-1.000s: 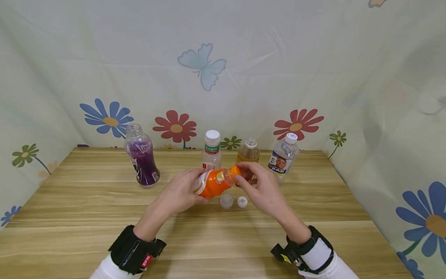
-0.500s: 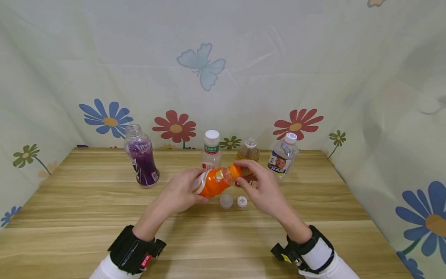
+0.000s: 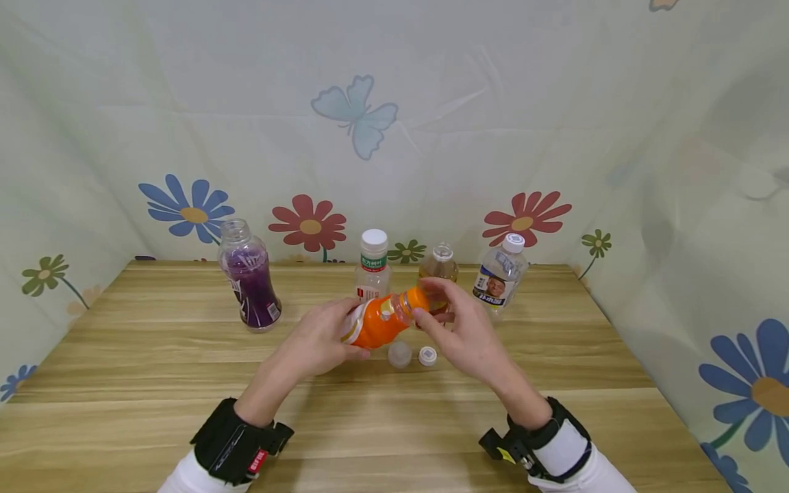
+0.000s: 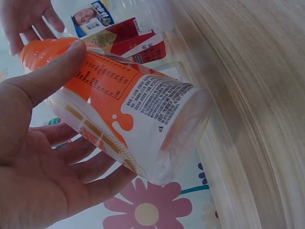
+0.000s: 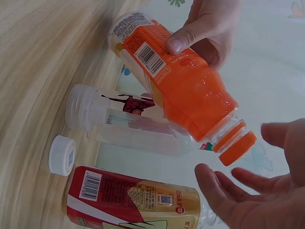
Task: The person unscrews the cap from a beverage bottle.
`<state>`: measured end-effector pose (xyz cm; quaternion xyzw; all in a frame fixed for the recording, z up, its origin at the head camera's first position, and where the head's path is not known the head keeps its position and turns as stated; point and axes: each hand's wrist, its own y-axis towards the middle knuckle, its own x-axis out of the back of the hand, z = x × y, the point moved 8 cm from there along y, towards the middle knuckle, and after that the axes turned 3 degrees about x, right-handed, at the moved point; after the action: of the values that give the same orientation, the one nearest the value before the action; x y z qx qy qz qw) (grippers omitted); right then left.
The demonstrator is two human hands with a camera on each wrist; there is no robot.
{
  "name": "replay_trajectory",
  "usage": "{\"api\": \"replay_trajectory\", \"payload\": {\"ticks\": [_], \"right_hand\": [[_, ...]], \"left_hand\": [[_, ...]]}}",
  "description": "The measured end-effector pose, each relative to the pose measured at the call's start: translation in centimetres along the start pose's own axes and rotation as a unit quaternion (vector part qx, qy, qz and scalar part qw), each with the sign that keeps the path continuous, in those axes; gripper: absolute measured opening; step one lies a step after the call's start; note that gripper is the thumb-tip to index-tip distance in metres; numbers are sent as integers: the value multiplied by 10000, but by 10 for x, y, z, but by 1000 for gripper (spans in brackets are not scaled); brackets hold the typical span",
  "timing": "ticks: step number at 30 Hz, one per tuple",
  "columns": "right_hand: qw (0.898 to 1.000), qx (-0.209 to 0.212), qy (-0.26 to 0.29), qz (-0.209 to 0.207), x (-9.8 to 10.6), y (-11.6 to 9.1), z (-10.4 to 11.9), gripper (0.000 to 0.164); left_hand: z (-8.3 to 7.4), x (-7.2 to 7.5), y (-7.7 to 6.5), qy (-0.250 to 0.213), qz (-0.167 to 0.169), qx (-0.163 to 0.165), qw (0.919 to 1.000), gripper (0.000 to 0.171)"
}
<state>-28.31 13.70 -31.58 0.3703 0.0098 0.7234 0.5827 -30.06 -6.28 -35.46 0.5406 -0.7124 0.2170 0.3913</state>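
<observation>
My left hand [image 3: 320, 335] grips an orange drink bottle [image 3: 379, 323] round its lower body, with the thumb across the label in the left wrist view. The bottle is tilted, its neck up and to the right, its clear base [image 4: 183, 136] lowest. An orange cap [image 5: 238, 149] sits on the neck, just above an orange ring. Around that cap my right hand [image 3: 462, 329] is spread, thumb on one side and fingers on the other; the right wrist view shows gaps between them and the cap. Below the bottle lie a translucent cap [image 3: 400, 355] and a white cap [image 3: 427, 356].
Toward the back of the wooden table [image 3: 154, 383] stand an uncapped purple-drink bottle [image 3: 255, 287], a clear bottle with a white lid [image 3: 373, 263], an uncapped amber bottle [image 3: 442, 263] and a white-capped bottle [image 3: 501, 277] with a portrait label. A flowered curtain [image 3: 246, 103] hangs behind.
My right fingers have shifted slightly up around the orange cap and now stand apart from it. The cap end of the bottle has risen a little; my left hand keeps its grip.
</observation>
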Motion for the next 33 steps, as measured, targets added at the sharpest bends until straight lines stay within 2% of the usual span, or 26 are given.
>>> {"api": "replay_trajectory", "payload": {"ticks": [5, 9, 14, 19, 27, 33], "right_hand": [[9985, -510, -166, -101, 3, -1, -8, 35], [9981, -542, -277, -132, 2, 0, -9, 30], [9987, -403, -312, -90, 0, 0, -7, 31], [9990, -51, -445, -55, 0, 0, -3, 34], [9987, 405, -313, 86, -3, 1, 2, 44], [9981, 520, -310, 102, -3, 0, 4, 44]], "left_hand": [[-1, 0, 0, -10, 22, 53, 10000, 73], [0, -1, 0, 8, 23, 66, 10000, 74], [1, -1, 0, 20, 6, 38, 10000, 75], [1, -1, 0, 23, -14, 16, 10000, 75], [1, -1, 0, -21, 39, 33, 10000, 75], [0, -2, 0, -59, 99, 20, 9999, 75]]}}
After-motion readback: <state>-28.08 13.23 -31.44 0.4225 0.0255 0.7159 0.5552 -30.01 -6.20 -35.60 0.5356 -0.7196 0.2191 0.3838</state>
